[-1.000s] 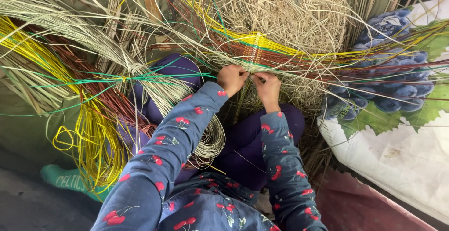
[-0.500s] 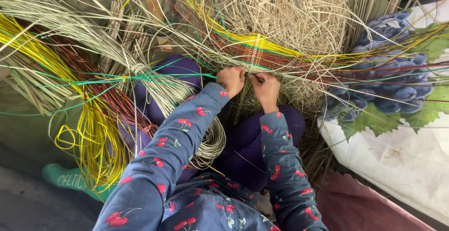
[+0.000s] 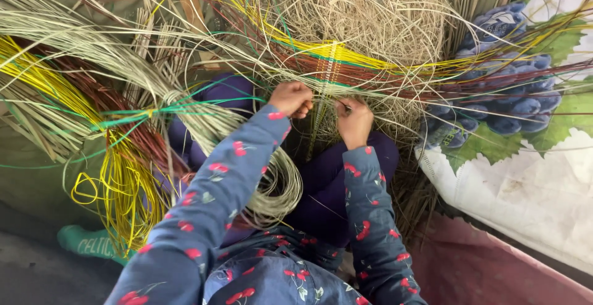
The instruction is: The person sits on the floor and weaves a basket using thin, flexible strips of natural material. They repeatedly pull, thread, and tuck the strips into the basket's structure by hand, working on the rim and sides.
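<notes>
In the head view, above your lap, your left hand (image 3: pixel 290 99) and right hand (image 3: pixel 354 120) are both closed, each pinching thin strands at the woven strip (image 3: pixel 327 73), which lies just above them. I judge you are weaving now; the next pass needs tight, even tension. Yellow canes (image 3: pixel 117 181) lie at the left.

A craft weaving spot on the floor: bundles of yellow strips (image 3: pixel 117 181), pale reeds (image 3: pixel 74 39) and a straw heap (image 3: pixel 370 8) surround the half-woven band (image 3: pixel 327 73).
</notes>
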